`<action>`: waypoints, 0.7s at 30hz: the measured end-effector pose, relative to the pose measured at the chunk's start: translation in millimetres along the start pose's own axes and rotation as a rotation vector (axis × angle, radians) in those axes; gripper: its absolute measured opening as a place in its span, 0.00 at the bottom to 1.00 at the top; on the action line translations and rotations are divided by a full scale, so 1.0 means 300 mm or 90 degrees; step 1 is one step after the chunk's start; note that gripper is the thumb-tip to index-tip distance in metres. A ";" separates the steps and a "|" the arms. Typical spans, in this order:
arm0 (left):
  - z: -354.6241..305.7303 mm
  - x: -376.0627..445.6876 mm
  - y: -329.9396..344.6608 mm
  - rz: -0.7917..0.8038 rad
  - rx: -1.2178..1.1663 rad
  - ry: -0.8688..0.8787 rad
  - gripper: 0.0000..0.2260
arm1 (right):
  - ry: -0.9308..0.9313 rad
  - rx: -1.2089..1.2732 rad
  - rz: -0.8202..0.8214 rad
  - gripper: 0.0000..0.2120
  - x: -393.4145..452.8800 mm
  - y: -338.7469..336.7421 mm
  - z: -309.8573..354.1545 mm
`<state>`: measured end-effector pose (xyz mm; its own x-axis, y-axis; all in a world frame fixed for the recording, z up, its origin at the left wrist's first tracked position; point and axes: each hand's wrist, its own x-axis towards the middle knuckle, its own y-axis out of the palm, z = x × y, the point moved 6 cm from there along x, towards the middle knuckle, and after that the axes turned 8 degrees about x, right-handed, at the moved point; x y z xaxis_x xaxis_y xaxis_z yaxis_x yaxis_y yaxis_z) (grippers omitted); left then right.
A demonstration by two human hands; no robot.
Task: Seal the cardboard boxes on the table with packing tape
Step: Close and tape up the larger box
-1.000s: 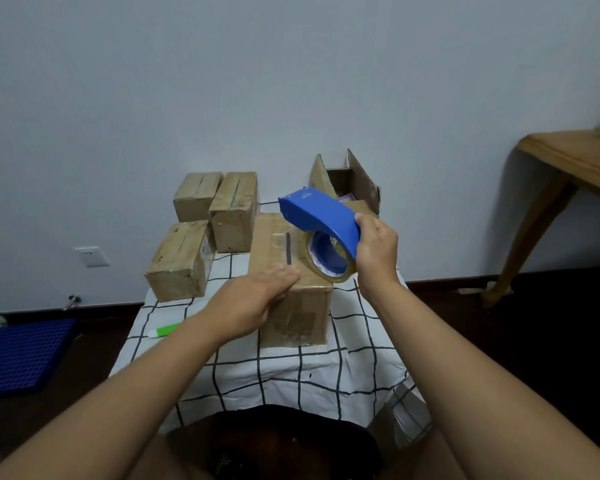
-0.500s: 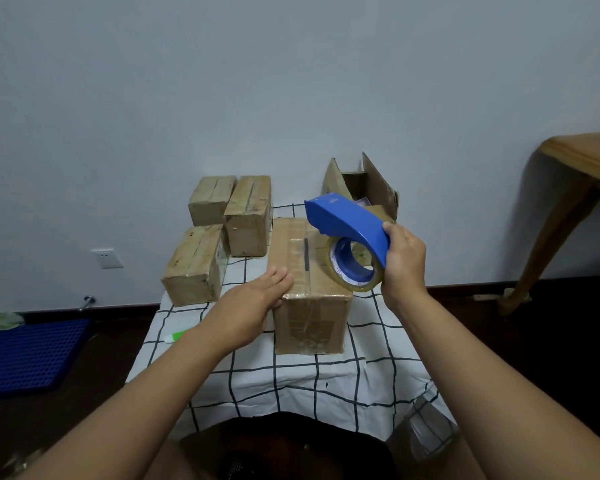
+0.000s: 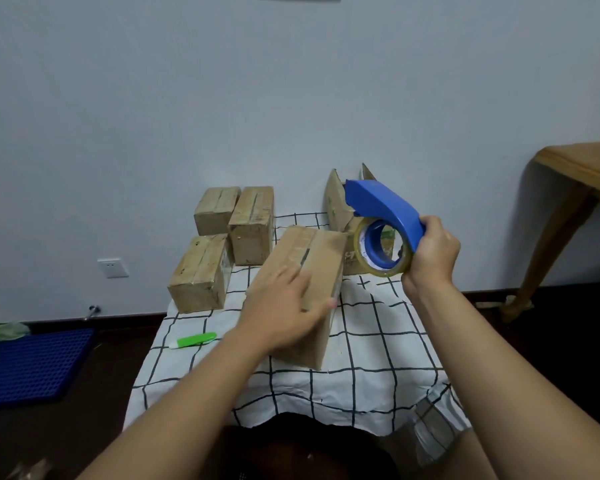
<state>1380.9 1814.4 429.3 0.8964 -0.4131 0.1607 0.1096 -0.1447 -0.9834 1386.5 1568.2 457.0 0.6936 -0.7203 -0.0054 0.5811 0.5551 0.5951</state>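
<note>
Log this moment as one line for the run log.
left hand: flat on box | right hand: grips tape dispenser, raised off box | open box: behind, unsealed

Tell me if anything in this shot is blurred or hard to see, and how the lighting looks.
Head view: the left hand is smeared by motion blur on the front box; the right hand and blue tape dispenser are sharper. Lighting is soft and even, with a faint shadow under the wooden side table. Wide-angle distortion stretches the forearms.
</note>
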 end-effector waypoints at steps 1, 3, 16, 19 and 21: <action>-0.044 0.018 0.025 0.022 0.041 -0.023 0.36 | 0.001 -0.002 0.001 0.12 -0.003 0.001 0.004; -0.087 0.044 0.056 0.037 0.125 -0.046 0.31 | 0.002 -0.005 0.004 0.11 -0.006 -0.005 0.011; 0.026 0.024 0.007 -0.013 0.089 0.081 0.28 | 0.004 0.020 0.010 0.09 0.042 -0.052 0.043; -0.116 0.030 0.089 -0.042 0.078 0.128 0.28 | 0.000 0.028 0.010 0.10 0.042 -0.059 0.039; -0.140 0.054 0.103 -0.119 0.091 0.107 0.23 | -0.002 0.026 0.011 0.11 0.041 -0.064 0.036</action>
<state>1380.6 1765.4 404.9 0.7723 -0.5359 0.3410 0.3368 -0.1097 -0.9352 1379.3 1544.0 454.2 0.7023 -0.7119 0.0081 0.5504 0.5502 0.6280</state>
